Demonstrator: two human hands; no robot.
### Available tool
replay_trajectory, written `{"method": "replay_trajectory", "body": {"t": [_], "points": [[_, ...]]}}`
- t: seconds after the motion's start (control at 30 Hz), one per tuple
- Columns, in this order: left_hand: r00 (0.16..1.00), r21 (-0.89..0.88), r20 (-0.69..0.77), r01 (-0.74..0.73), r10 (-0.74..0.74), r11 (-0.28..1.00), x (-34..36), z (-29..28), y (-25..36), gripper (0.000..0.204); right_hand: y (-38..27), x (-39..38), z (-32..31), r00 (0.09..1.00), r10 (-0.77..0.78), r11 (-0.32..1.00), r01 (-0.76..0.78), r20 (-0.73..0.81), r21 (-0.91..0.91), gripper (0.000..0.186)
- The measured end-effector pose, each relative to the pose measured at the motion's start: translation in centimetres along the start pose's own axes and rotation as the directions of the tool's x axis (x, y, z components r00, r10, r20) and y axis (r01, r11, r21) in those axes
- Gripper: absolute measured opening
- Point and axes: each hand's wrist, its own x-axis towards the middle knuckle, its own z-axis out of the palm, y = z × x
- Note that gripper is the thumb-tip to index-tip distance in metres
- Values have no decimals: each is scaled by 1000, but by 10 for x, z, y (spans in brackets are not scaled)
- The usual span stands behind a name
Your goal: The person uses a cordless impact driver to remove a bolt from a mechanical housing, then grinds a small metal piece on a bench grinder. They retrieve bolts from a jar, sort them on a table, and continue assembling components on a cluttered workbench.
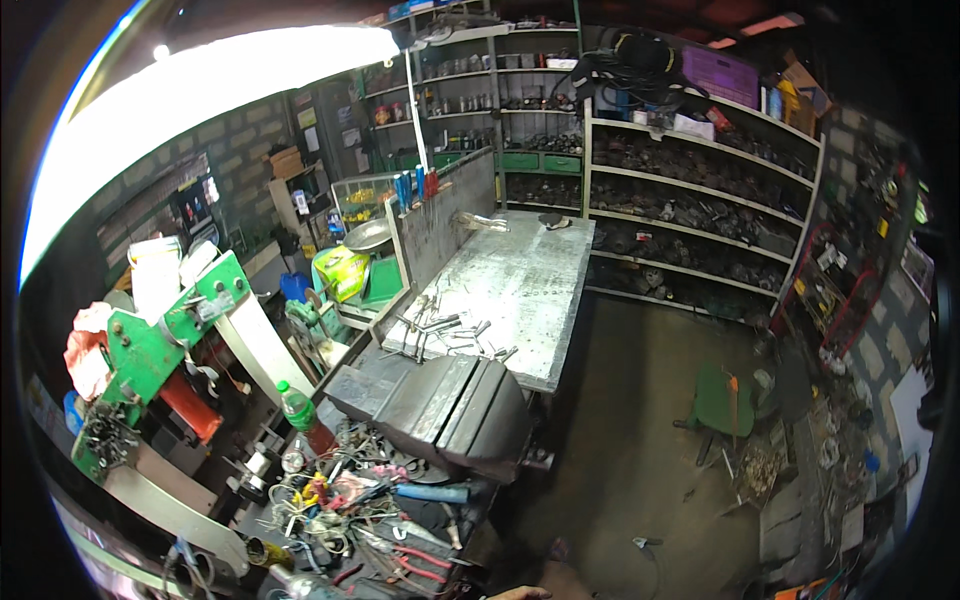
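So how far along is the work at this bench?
Nothing looks finished. Loose bolts and wrenches lie scattered on the grey metal table, and pliers sit in the cluttered tool pile. Nothing is in hand: only a sliver of a hand shows at the bottom edge, holding nothing visible.

The far half of the metal workbench [530,270] lay open, while scattered tools [440,335] crowded its near end.
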Motion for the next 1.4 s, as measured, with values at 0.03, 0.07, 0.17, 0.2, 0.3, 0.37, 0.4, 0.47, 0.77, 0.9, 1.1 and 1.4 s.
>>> {"method": "replay_trajectory", "body": {"t": [0.03,0.07,0.17,0.2,0.3,0.37,0.4,0.47,0.77,0.9,1.1,1.4], "points": [[998,142,17,-57,55,988,25,0,4,27,-1,11,-18,998,67,988,-69,18,135,26],[998,118,26,-64,61,991,52,6,9,26,-8,27,-39,992,123,955,-129,41,268,29],[993,7,99,-63,62,998,152,31,32,24,-51,84,-113,987,162,955,-158,7,252,33],[989,78,119,-96,86,992,192,41,43,23,-72,109,-134,982,177,900,-190,68,393,37],[971,173,217,-139,100,975,327,77,95,25,-128,177,-251,985,170,948,-160,-14,277,36],[965,180,146,-241,216,954,406,103,140,22,-171,219,-327,988,139,960,-118,-66,254,35],[970,199,175,-201,167,959,439,108,161,22,-193,239,-364,989,119,964,-92,-91,251,35],[975,188,219,-89,47,978,506,116,198,29,-238,279,-437,989,67,971,-34,-134,235,34],[968,343,75,-252,241,905,797,101,239,23,-455,519,-671,974,-155,968,183,-166,171,31],[956,374,63,-290,288,881,956,82,274,26,-522,626,-748,991,-86,987,99,-101,127,30],[910,527,193,-412,367,743,1199,63,430,38,-580,735,-873,996,57,990,-47,-75,131,30],[857,457,17,-464,514,759,1479,35,494,34,-712,997,-1031,998,53,998,-52,39,-45,31]]}}
